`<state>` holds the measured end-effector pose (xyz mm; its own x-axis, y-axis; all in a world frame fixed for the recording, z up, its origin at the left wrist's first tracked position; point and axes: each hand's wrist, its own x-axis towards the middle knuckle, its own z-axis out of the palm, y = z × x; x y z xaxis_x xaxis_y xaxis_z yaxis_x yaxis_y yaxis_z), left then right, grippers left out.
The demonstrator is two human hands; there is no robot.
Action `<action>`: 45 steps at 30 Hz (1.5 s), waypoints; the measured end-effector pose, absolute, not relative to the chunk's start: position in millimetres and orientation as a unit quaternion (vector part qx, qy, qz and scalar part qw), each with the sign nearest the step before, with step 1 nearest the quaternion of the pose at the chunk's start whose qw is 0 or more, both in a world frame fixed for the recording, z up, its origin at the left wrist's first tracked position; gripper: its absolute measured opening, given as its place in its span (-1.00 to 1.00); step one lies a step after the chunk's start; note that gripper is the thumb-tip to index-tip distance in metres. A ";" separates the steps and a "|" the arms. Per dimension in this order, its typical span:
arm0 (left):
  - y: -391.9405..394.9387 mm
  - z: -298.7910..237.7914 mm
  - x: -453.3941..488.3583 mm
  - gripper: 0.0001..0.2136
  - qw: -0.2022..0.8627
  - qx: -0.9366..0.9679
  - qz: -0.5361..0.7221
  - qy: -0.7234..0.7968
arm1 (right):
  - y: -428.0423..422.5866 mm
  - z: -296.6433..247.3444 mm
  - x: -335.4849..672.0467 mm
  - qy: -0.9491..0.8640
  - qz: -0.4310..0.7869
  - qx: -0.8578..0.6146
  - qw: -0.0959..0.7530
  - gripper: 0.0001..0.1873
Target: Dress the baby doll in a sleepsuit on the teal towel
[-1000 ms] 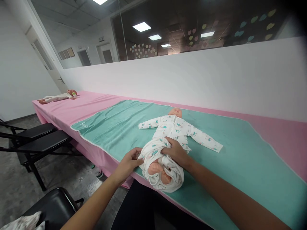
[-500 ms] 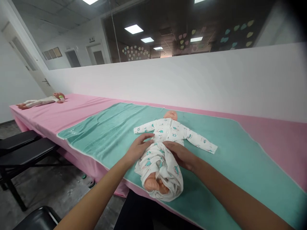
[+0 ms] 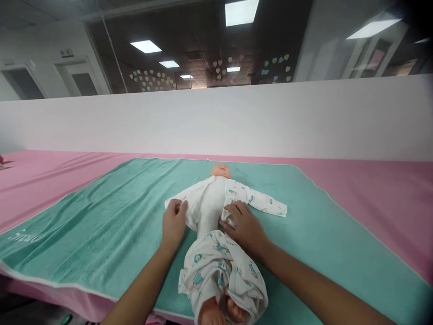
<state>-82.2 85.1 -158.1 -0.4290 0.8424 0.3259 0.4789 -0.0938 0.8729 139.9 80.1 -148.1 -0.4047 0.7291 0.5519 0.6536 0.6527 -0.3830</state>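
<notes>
A baby doll lies on its back, its head [image 3: 220,170] away from me. Its long-sleeved baby shirt [image 3: 267,203], white with a green print, hangs open at the front, baring the white torso [image 3: 211,207]. My left hand [image 3: 174,223] is closed at the edge of the left flap, which is turned out with its plain inner side up. My right hand [image 3: 245,225] curls over the lower right flap, cloth between thumb and fingers. Printed trousers [image 3: 219,257] are bunched round the doll's legs, and bare feet [image 3: 212,313] stick out at the near end.
The doll lies on a green towel [image 3: 111,225] with a white border, spread over a pink cover [image 3: 382,194]. Behind it stands a low white wall [image 3: 216,122] with glass above. A small part of another object [image 3: 2,161] shows at the far left edge.
The shirt front, closed before, is now open. My left hand has moved outward with the left flap, and my right hand has shifted onto the right flap. The view has turned right.
</notes>
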 end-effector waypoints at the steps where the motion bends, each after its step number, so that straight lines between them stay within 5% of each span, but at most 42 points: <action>1: 87.6 -160.5 -91.0 -0.79 0.200 0.461 0.555 0.662 | 81.0 -147.9 139.7 -0.834 0.053 -0.421 0.352 -0.81; 3: 92.3 -164.5 -104.4 -0.84 0.225 0.389 0.568 0.689 | 80.9 -145.0 140.9 -0.830 0.074 -0.420 0.359 -0.85; 8: 87.8 -164.4 -96.9 -0.80 0.051 0.486 0.598 0.635 | 80.6 -137.2 162.5 -0.759 0.157 -0.434 0.459 -0.88; 12: 62.8 -153.3 -71.5 -0.87 0.233 0.678 0.475 0.510 | 85.1 -137.9 190.5 -0.732 0.112 -0.465 0.486 -0.87; 16: 37.2 -131.2 -65.8 -0.82 0.316 0.781 0.316 0.436 | 78.2 -137.7 194.4 -0.777 -0.013 -0.445 0.445 -0.84; 22: 14.6 -89.4 -57.7 -0.85 0.347 0.843 0.155 0.380 | 50.9 -137.5 166.6 -0.924 0.172 -0.205 0.274 -0.82; 28: 14.4 -87.7 -38.0 -0.88 0.307 0.793 0.227 0.475 | 46.3 -136.8 173.0 -0.900 0.342 -0.180 0.201 -0.72; 33: 45.1 -118.1 -36.6 -0.83 0.162 0.756 0.316 0.550 | 46.9 -136.8 175.7 -0.863 0.369 -0.268 0.216 -0.87; 36: 60.4 -133.3 -38.9 -0.67 0.094 0.763 0.311 0.559 | 51.3 -137.9 179.0 -0.870 0.336 -0.298 0.201 -0.86; 40: 68.5 -139.0 -42.0 -0.45 0.142 0.769 0.276 0.559 | 60.8 -142.5 182.2 -0.874 0.158 -0.406 0.212 -0.86; 45: 77.4 -133.7 -39.7 -0.52 0.125 0.755 0.282 0.579 | 72.5 -152.8 172.6 -0.836 0.008 -0.455 0.306 -0.76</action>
